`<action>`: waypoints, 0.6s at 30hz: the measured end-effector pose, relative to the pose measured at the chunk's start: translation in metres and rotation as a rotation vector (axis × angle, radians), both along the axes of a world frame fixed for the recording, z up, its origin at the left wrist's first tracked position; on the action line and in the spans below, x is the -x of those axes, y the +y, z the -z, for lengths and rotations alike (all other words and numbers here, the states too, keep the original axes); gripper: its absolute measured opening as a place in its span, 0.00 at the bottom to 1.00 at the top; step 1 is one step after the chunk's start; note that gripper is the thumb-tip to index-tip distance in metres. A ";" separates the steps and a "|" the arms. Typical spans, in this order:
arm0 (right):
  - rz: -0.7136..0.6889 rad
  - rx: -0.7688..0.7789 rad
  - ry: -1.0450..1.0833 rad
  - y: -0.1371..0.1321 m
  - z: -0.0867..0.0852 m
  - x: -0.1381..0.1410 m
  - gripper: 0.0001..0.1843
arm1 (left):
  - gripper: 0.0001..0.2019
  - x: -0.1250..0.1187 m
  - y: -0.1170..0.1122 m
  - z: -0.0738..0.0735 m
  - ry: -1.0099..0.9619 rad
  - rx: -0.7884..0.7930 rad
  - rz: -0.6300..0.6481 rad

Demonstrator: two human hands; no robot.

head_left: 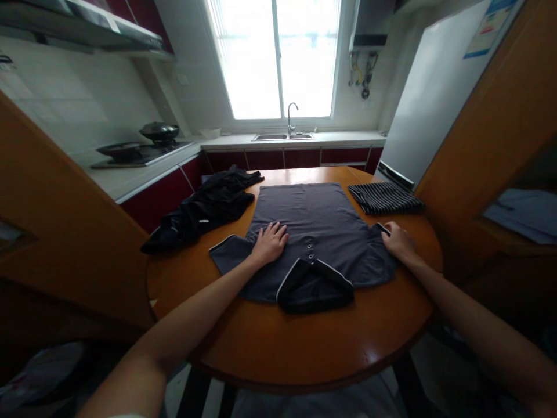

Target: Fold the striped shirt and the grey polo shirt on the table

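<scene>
Polo shirt (311,209) flat on wooden table (313,354), collar (315,302) toward near edge. Left hand (270,244) spread palm-down on shirt front; right hand (398,240) pinching sleeve hem (382,228). Black clothing (211,206) left of shirt, folded striped cloth (385,198) beyond right hand.

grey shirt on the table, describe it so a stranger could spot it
On the wooden table, the grey shirt lies in the middle, under the left hand. Unlike the crumpled black clothing to its left and the folded striped cloth to its right, it is spread flat, showing a white-edged dark collar.
</scene>
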State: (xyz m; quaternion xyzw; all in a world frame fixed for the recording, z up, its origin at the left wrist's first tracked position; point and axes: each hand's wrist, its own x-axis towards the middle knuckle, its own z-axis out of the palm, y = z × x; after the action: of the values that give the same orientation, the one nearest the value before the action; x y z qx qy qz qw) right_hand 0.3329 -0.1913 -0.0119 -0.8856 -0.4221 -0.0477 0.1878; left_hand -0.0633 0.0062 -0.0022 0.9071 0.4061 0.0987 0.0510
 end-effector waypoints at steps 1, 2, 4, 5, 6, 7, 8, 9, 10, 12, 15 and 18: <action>0.005 -0.005 0.032 -0.003 -0.002 -0.001 0.24 | 0.27 0.000 0.000 0.001 0.002 -0.006 -0.001; 0.014 -0.004 0.054 -0.006 -0.003 -0.002 0.23 | 0.27 -0.001 0.000 0.001 0.005 -0.013 -0.001; 0.036 0.030 0.056 -0.011 -0.006 -0.002 0.23 | 0.28 -0.002 0.000 0.001 0.014 -0.019 0.001; 0.044 0.057 0.037 -0.012 -0.008 -0.001 0.24 | 0.28 -0.002 0.000 0.001 0.018 -0.017 0.003; 0.046 0.078 0.004 -0.012 -0.011 0.000 0.24 | 0.28 -0.002 0.000 0.001 0.023 -0.014 0.004; 0.041 0.085 -0.040 -0.009 -0.014 0.002 0.25 | 0.28 -0.002 -0.001 0.000 0.028 -0.012 0.004; 0.025 0.075 -0.088 -0.004 -0.018 0.005 0.26 | 0.28 -0.002 -0.001 0.000 0.034 -0.010 0.004; -0.008 0.052 -0.130 0.004 -0.021 0.010 0.26 | 0.28 -0.001 -0.001 -0.001 0.040 -0.010 0.002; -0.058 0.021 -0.157 0.015 -0.025 0.016 0.27 | 0.28 0.000 -0.002 -0.002 0.048 -0.013 -0.002; -0.210 -0.020 -0.159 0.043 -0.028 0.034 0.28 | 0.28 0.000 -0.003 -0.006 0.060 -0.029 0.010; -0.415 0.004 -0.115 0.095 -0.027 0.074 0.30 | 0.28 -0.011 -0.001 -0.015 0.040 -0.083 0.149; -0.544 0.086 -0.053 0.141 -0.020 0.120 0.31 | 0.28 -0.040 0.009 -0.021 -0.010 -0.041 0.267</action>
State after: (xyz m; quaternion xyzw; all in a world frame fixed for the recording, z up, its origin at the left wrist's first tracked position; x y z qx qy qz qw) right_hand 0.2130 -0.0503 0.0081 -0.7453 -0.6507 -0.0008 0.1450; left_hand -0.0232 0.0154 0.0183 0.9534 0.2793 0.1041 0.0471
